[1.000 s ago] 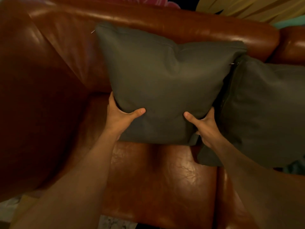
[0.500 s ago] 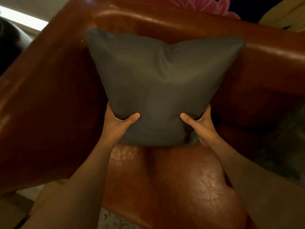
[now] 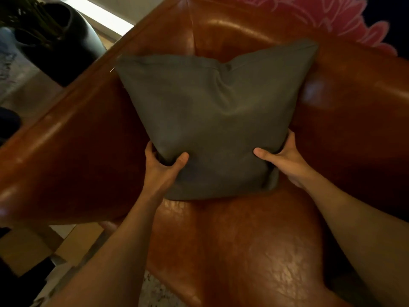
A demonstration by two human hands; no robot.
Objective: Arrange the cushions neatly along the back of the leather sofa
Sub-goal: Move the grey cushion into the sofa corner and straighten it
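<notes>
A dark grey square cushion [image 3: 212,120] stands upright in the corner of the brown leather sofa [image 3: 254,251], leaning toward the backrest [image 3: 354,69] and close to the left armrest [image 3: 73,138]. My left hand [image 3: 162,168] grips its lower left corner, thumb on the front face. My right hand [image 3: 282,160] grips its lower right corner the same way. The cushion's bottom edge rests on the seat. No other cushion is in view.
A dark rounded object [image 3: 59,41] stands on the floor beyond the left armrest. A pink flower-patterned surface [image 3: 321,16] shows behind the backrest. Pale floor [image 3: 66,247] lies at the lower left, in front of the sofa.
The cushion has been carried left into the sofa corner, away from the second grey cushion, which has left the view. Both hands kept their grip on the lower corners.
</notes>
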